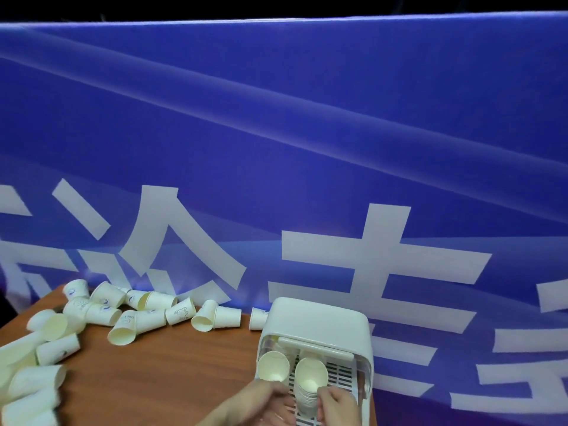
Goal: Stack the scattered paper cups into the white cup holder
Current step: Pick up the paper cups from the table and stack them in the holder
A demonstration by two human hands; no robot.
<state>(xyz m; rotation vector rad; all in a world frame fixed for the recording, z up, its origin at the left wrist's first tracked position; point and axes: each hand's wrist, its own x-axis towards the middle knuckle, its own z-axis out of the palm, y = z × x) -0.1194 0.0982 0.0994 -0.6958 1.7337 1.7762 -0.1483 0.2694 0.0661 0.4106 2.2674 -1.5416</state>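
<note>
A white cup holder (319,330) is seen at the right edge of the surface (172,364), a reddish-brown wooden top, with its rounded cover raised toward the far side and its slotted tray (338,376) facing the near edge. Two stacks of paper cups are held in the tray: a left stack (273,365) against the holder's left wall and a right stack (310,385) just beside it, both with open mouths turned toward the camera.

The right stack is gripped from both sides. The left hand (264,404) is placed at the near edge of the tray, its fingers curled against the lower left side of the stack. The right hand (338,405) is curled round the lower right side of the same stack, thumb and fingers wrapped on the ribbed rims.

Scattered paper cups (181,315) are strewn along the far edge of the surface, from the far left corner up to the holder, most lying on their sides, some nested in short pairs. A further group of cups (33,373) is heaped along the left edge, blurred toward the near left corner.

A blue banner (276,149) with large white characters is hung behind the surface.
</note>
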